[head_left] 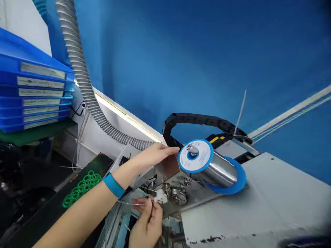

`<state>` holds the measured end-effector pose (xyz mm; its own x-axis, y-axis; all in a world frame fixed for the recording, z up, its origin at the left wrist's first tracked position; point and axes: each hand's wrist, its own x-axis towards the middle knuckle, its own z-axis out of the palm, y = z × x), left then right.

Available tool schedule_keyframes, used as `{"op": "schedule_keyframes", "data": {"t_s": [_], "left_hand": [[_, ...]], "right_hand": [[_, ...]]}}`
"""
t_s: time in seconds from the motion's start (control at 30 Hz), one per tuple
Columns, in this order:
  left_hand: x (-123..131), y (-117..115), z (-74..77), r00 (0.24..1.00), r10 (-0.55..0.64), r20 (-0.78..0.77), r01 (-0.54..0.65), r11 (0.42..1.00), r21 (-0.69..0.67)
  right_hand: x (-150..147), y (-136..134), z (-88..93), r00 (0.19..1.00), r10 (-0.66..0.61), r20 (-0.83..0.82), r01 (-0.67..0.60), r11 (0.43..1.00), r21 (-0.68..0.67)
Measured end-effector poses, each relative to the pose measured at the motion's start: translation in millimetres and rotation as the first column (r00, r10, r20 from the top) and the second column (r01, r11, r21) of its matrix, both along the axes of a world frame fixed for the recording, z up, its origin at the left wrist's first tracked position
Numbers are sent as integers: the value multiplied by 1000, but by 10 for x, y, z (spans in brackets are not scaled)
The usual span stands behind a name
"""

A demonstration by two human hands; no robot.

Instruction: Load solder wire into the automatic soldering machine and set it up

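Observation:
My left hand (155, 154), with a blue band (113, 186) on the wrist, reaches over to the spool of solder wire (222, 168). One finger is stretched out at the spool's blue-rimmed near end; the other fingers are mostly hidden. Lower down, my right hand (147, 222) has its fingers pinched together on a thin clear tube (131, 204). A white block (160, 196) is right beside those fingertips. Metal feed wheels (178, 193) sit just right of the block, below the spool.
Green rings (82, 187) lie on a dark surface at left. Blue trays (38, 93) with labels are stacked behind. A ribbed grey hose (80, 72) runs down to the machine. A black cable chain (201, 119) arches behind the spool, and a white machine cover (258, 199) fills the right.

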<state>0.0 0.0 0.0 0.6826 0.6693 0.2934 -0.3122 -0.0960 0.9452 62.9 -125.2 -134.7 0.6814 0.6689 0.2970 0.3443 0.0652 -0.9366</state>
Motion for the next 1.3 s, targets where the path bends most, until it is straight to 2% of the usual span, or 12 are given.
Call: {"op": "schedule_keyframes", "data": {"t_s": [0.13, 0.37, 0.57, 0.8, 1.03, 1.1, 1.13, 1.2, 1.23, 1.3], "left_hand": [[22, 49, 44, 998, -15, -56, 12, 999, -46], [24, 41, 111, 991, 7, -133, -20, 994, -104], [55, 135, 143, 976, -108, -187, 86, 988, -125], [49, 232, 148, 968, -181, -171, 165, 981, -105], [2, 229, 180, 987, -133, -91, 124, 987, -98], [-100, 143, 186, 996, -65, -62, 58, 993, -102], [-174, 56, 187, 1000, 14, -27, -17, 994, -109], [-357, -223, 175, 958, 267, 102, -253, 958, -134], [-459, -416, 155, 888, 416, 195, -390, 907, -159], [-659, -888, 68, 668, 634, 390, -597, 769, -227]], "right_hand": [[60, -20, -3, 998, 61, 2, -61, 998, 5], [40, -44, 8, 996, 83, 12, -84, 996, 23], [23, -53, 35, 996, 85, 38, -87, 995, 46], [4, -31, 19, 995, 91, 45, -95, 991, 97], [37, -61, 35, 991, 98, 88, -101, 994, 30], [32, -58, 24, 992, 89, 90, -94, 994, 55], [26, -51, 18, 992, 87, 86, -94, 993, 75], [9, -29, 17, 992, 90, 83, -99, 989, 106], [1, -17, 27, 992, 96, 86, -105, 988, 110], [-3, 0, 68, 989, 100, 109, -110, 990, 92]]}}
